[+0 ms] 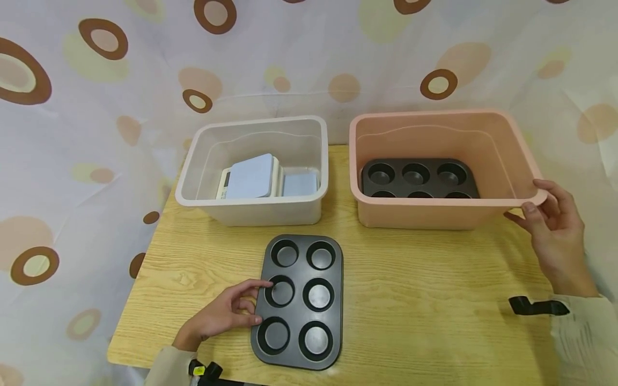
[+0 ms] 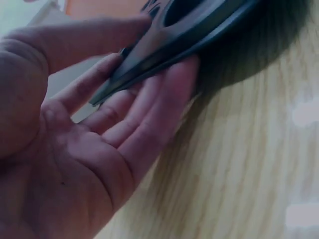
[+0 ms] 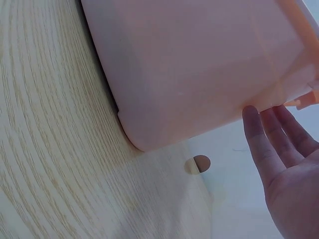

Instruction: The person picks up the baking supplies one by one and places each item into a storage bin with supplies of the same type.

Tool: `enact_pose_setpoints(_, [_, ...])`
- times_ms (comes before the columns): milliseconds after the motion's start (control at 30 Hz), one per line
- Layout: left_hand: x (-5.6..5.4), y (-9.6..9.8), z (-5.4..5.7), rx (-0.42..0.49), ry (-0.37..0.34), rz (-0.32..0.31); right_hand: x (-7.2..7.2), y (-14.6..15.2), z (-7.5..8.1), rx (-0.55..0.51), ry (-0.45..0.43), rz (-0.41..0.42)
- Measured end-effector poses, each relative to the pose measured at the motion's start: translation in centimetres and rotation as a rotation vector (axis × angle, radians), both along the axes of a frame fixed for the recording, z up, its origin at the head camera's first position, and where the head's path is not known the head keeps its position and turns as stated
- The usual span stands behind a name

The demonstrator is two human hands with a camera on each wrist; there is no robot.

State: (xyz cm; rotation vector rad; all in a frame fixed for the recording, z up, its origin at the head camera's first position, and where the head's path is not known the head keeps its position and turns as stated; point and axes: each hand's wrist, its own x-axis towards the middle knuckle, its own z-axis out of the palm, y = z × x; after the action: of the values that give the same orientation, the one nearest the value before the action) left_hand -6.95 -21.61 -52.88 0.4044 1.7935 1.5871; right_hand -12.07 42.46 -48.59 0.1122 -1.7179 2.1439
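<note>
A dark six-cup muffin pan [image 1: 299,300] is at the front middle of the wooden table. My left hand [image 1: 227,313] holds its left edge; in the left wrist view the thumb lies over the pan [image 2: 199,35] and the fingers reach under its rim. At the right, my right hand [image 1: 560,230] grips the near right corner of the pink bin [image 1: 410,213], thumb at the rim. Against the bin's outer wall rest the fingertips [image 3: 251,117] in the right wrist view. Inside that bin sits another dark muffin pan [image 1: 401,185], partly hidden by the front wall.
To the left of the pink bin stands a white bin [image 1: 260,212] with kitchen scales [image 1: 249,177] and a pale blue flat item [image 1: 299,184] in it. A patterned curtain [image 1: 289,53] hangs behind the table [image 1: 415,300].
</note>
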Motion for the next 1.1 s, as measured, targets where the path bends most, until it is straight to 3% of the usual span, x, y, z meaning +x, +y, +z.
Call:
enact_pose_setpoints(233, [-0.2, 0.0, 0.2, 0.064, 0.084, 0.081, -0.1, -0.2, 0.2, 0.023, -0.021, -0.019])
enact_pose_setpoints(533, [-0.5, -0.1, 0.8, 0.366, -0.011, 0.01, -0.1, -0.4, 0.2, 0.03, -0.015, -0.021])
enact_pose_setpoints(800, [-0.8, 0.0, 1.3, 0.457, -0.013, -0.037, -0.1, -0.2, -0.1, -0.012, -0.002, -0.014])
enact_pose_setpoints(1100, [-2.2, 0.7, 3.2, 0.632, -0.063, -0.069, -0.2, 0.0, -0.3, -0.034, 0.016, 0.002])
